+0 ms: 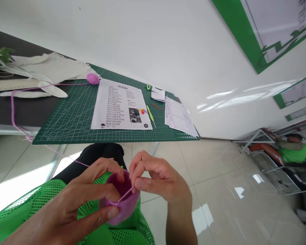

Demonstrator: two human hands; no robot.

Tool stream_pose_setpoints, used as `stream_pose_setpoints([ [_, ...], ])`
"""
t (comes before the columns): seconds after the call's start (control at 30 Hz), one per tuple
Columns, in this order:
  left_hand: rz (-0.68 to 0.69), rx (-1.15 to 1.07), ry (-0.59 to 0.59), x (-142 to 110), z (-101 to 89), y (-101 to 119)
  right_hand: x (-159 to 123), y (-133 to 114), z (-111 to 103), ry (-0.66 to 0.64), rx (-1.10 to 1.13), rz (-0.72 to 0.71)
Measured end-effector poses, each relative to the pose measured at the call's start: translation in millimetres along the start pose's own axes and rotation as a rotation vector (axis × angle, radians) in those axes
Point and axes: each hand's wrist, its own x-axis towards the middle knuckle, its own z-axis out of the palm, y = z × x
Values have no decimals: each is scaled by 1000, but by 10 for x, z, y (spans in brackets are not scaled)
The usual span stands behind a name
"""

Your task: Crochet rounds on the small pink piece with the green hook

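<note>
My left hand (81,200) grips a pink, cup-shaped crochet piece (123,212), its thumb on the outside and fingers over the rim and inside the opening. With its thumb and fingertips together, my right hand (155,177) pinches a strand of pink yarn (125,194) that stretches taut from the near rim. The piece hangs above my lap, open side up. Another length of pink yarn runs from behind my left hand over the mat's left corner to a small pink yarn ball (93,79).
On the green cutting mat (73,112) lie a printed pattern sheet (119,98), a green-handled crochet hook (151,115), colourful small clips (143,111), a red stick (156,107) and papers (181,117). White cloth pieces (58,69) lie left. A person (293,149) sits far right.
</note>
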Motion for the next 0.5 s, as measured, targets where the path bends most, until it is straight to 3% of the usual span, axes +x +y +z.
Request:
stream_pose_setpoints([
  [0.07,-67,-25,-86,-12,-29,-27,-34,53,17,60,243,-1],
  [0.17,-124,-47,-169,-22,-59,-48,-66,95,6,137,416,-32],
  [0.3,-135,-140,-140,-25,-75,-1,-138,-22,-102,281,578,-71],
  [0.5,-76,-256,-177,-22,-121,76,-380,-276,-428,554,748,-295],
])
